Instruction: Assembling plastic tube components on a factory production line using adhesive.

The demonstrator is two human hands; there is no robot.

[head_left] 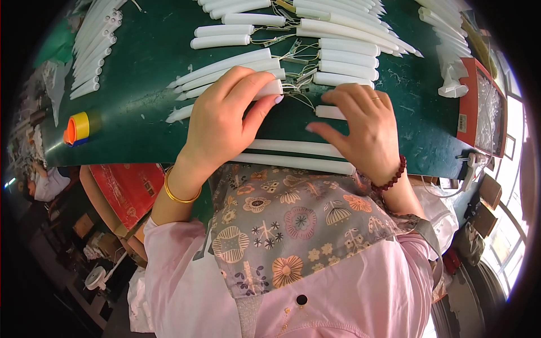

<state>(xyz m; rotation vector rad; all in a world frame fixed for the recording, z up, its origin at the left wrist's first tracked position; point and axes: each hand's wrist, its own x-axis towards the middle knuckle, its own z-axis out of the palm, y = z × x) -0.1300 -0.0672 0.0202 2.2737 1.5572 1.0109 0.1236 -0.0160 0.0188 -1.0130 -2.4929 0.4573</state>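
My left hand [222,115] is closed around a white taper-shaped electric candle [275,87]. Only the candle's blunt end shows past my fingers, with thin wires [304,100] leading out of it to the right. Over the table, my right hand [366,127] is open, thumb and fingers apart, close to a short white tube [329,112]. That tube's right part is hidden by the hand. More white tapers [225,67] lie beyond my left hand, and short white tubes [348,58] lie opposite them, joined by wires and small strips. Two long white tapers [298,163] rest along the near edge.
The table [141,124] has a dark green top. Several white tapers [93,53] are stacked at the far left, above an orange and yellow tape roll [76,129]. At the right are bagged white tapers [445,39] and a red box [479,107]. A red-lined carton [127,188] stands below the left edge.
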